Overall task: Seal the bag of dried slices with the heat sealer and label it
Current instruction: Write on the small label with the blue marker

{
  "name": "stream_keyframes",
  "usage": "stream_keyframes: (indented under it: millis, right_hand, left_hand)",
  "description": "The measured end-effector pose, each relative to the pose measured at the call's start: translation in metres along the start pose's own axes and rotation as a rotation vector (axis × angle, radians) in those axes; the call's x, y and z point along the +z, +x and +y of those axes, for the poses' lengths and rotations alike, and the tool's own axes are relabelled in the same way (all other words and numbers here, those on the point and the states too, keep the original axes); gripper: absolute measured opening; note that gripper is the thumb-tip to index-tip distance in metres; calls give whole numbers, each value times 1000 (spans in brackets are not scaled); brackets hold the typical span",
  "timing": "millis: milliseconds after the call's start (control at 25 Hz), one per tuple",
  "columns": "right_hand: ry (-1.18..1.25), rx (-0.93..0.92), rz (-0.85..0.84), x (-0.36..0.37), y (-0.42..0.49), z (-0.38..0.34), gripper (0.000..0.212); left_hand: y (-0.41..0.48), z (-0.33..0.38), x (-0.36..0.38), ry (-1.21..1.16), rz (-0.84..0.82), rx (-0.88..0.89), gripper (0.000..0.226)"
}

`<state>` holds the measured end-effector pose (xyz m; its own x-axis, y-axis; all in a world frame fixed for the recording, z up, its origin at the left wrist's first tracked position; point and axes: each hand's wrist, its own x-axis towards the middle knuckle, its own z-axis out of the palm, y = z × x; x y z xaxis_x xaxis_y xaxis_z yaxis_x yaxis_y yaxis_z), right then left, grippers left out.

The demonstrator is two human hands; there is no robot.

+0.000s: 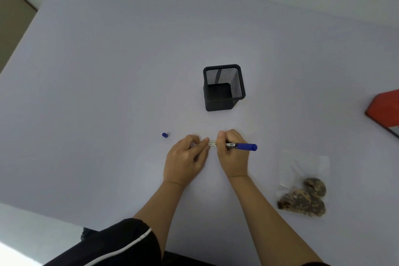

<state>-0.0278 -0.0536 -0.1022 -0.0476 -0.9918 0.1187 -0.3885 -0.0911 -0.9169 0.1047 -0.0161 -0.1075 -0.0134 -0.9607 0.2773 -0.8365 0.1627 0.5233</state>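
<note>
**Two hands at a small label, bag of slices off to the right**

Farthest left on the pale lavender tabletop (108, 71) lies a small blue pen cap (165, 135), apart from everything else. Next comes the left hand (185, 161), palm down, its fingers stretched rightward and nearly flat; the fingertips (205, 141) press on the left end of a narrow white label strip (212, 144), pinning rather than gripping it. The strip lies on the table between the two hands, its right end hidden under the right hand (232, 153). That hand is curled closed around a blue marker pen with a white printed barrel (244, 146), whose blue end points right; the tip is hidden by the fingers, at the strip. Behind the hands stands a black square wire-mesh pen holder (223, 87), upright. Well right of the right hand lies a clear plastic bag (304, 166) flat on the table, brown mottled dried slices (302, 197) bunched at its near end. An orange-red box-shaped object (386, 108) is cut off by the right edge.
</note>
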Motion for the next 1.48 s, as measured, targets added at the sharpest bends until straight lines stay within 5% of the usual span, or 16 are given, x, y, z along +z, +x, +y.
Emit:
stream_keyframes:
  millis: [1480]
  right_hand:
    - [-48, -48, -2, -2, -3, -4, 37]
  left_hand:
    - [-1, 2, -1, 9, 1, -8, 20]
